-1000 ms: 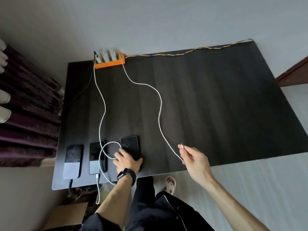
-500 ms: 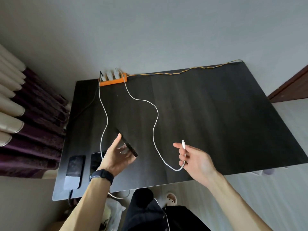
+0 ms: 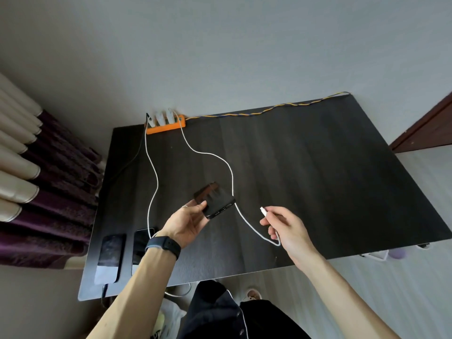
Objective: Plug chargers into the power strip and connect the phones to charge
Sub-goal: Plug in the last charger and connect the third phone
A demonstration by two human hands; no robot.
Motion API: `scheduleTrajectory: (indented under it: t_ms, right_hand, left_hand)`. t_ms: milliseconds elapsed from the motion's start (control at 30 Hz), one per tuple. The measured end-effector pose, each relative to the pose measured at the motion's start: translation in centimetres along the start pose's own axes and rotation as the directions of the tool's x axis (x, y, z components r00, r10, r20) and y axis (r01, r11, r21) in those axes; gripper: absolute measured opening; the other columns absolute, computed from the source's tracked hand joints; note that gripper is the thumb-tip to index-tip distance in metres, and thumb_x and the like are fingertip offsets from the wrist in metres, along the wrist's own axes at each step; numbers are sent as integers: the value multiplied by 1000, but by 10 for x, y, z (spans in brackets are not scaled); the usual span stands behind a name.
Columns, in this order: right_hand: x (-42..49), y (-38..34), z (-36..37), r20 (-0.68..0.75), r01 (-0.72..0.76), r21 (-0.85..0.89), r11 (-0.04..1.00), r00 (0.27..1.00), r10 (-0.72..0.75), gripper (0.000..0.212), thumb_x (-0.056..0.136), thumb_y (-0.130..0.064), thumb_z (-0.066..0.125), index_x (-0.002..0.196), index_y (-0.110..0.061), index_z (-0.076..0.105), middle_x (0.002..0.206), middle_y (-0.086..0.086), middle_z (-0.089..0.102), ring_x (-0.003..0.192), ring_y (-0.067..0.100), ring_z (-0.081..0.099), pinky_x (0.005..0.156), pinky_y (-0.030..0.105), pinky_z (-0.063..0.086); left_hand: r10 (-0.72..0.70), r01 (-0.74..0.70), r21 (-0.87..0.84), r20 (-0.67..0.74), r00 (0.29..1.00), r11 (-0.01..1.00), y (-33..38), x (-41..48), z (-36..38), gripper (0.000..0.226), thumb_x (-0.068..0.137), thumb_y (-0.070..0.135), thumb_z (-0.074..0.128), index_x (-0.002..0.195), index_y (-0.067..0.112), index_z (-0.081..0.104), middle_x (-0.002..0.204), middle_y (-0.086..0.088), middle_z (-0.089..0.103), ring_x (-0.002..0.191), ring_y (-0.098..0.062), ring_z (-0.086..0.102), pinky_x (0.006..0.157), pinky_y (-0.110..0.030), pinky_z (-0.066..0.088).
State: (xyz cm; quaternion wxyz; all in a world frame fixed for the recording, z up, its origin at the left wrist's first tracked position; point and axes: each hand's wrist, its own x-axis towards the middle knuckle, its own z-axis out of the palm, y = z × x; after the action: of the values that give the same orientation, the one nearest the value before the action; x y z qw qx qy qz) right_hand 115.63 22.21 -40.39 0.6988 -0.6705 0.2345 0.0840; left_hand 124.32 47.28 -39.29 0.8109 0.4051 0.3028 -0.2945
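Now the phone (image 3: 215, 200), lifted above the bench (image 3: 318, 179) in the left hand (image 3: 186, 225), turns its port end right and near, toward the cable plug (image 3: 263, 211) pinched in the right hand (image 3: 286, 228) just beside it.

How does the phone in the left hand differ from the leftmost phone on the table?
The held phone is lifted and tilted, port end toward the right hand's plug; the leftmost phone lies flat near the table's front edge. The held phone has no cable in it; a dark cable leaves the leftmost one's near end. Both are dark slabs.
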Motion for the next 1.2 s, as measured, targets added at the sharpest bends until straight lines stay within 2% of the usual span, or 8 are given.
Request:
scheduleTrajectory:
  t_ms: [100, 267, 467, 600, 767, 900, 1000, 1200]
  right_hand:
    - [-7, -2, 2, -1, 90, -83, 992, 996, -91, 10, 100, -22, 61, 103, -28, 68, 85, -1, 78, 62, 5, 60, 64, 18, 53]
    - [-18, -11, 15, -23, 256, -130, 958, 965, -261, 8, 100, -24, 61, 98, -30, 66, 81, -3, 77, 62, 3, 62, 63, 18, 52]
    - [-23, -16, 35, -20, 313, -163, 935, 947, -321, 8, 100, -27, 61, 100, -27, 53, 80, -9, 78, 56, 5, 59, 60, 18, 50]
    - [-21, -14, 39, -12, 315, -192, 930, 946, -323, 12, 100, -27, 61, 98, -25, 49, 80, -10, 78, 52, 6, 56, 59, 21, 50]
    - [-21, -12, 36, -23, 291, -262, 920, 951, -307, 16, 100, -28, 61, 96, -25, 46, 79, -14, 77, 54, 5, 61, 56, 17, 47]
    - [-21, -13, 34, -29, 260, -323, 910, 958, -284, 19, 99, -32, 60, 94, -25, 43, 77, -18, 76, 55, 11, 61, 61, 35, 51]
    - [-22, -14, 35, -40, 233, -328, 915, 965, -260, 22, 98, -34, 61, 93, -26, 41, 75, -18, 76, 59, 16, 64, 62, 40, 54]
    - [-16, -20, 32, -38, 180, -363, 914, 977, -208, 26, 95, -36, 63, 91, -27, 39, 72, -18, 76, 49, 4, 55, 49, 20, 39]
  left_hand:
    - [-4, 4, -7, -6, 1000, 1000, -6, -3, 6, 22, 93, 2, 59, 111, 8, 70, 101, -10, 77, 83, -15, 76, 61, -21, 59]
    - [-73, 67, -103, -46, 996, 992, -16, -10, 19, 16, 93, 1, 60, 86, -6, 74, 94, -21, 75, 79, -27, 76, 55, -22, 60]
    - [-104, 96, -98, -82, 991, 991, -28, -14, 31, 10, 94, 4, 60, 93, -1, 68, 97, -17, 71, 76, -21, 74, 54, -18, 58]
    - [-106, 99, -82, -77, 991, 992, -34, -15, 37, 9, 92, 5, 63, 96, -2, 68, 85, -17, 72, 72, -20, 72, 51, -19, 57]
    - [-80, 74, -79, -74, 994, 994, -39, -14, 40, 10, 91, 5, 65, 98, -2, 68, 82, -17, 73, 75, -20, 69, 52, -19, 57]
    - [-55, 48, -82, -92, 994, 995, -45, -13, 38, 19, 90, 4, 67, 107, -4, 65, 86, -17, 73, 71, -19, 72, 54, -20, 57]
    - [-5, -2, -75, -102, 995, 997, -49, -12, 39, 23, 90, 3, 67, 112, -2, 65, 89, -16, 74, 71, -18, 73, 56, -21, 57]
    - [197, -199, -10, -87, 977, 980, -52, -15, 41, 39, 91, 1, 65, 128, 11, 61, 104, -6, 75, 81, -16, 74, 61, -24, 57]
